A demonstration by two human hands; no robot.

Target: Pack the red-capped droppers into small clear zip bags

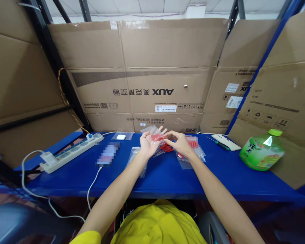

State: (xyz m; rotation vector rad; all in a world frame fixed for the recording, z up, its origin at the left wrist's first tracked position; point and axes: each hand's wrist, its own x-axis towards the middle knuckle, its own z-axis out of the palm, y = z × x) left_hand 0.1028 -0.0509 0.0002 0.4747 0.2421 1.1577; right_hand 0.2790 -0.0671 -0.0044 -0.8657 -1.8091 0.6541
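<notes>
"Yellow shirt (159, 225) comes first in the head view, nearest the camera; past it your forearms (124, 181) reach over the blue table (167, 176)."

"And the clear bag (146, 129) you're handling?"

"Across your left hand (147, 146), palm up, fingers loosely spread, with red pieces (157, 137) showing at it. Your right hand (180, 143) has thumb and fingers drawn together beside those pieces; whether they've closed on film or a piece, I can't tell."

"How should it handle for you?"

"Light, limp and slick, I'd judge. You'd do best pinching a plain margin of film. Red-filled bags (198, 151) lie by your right wrist; flat clear packets (134, 153), beside your left forearm."
</notes>
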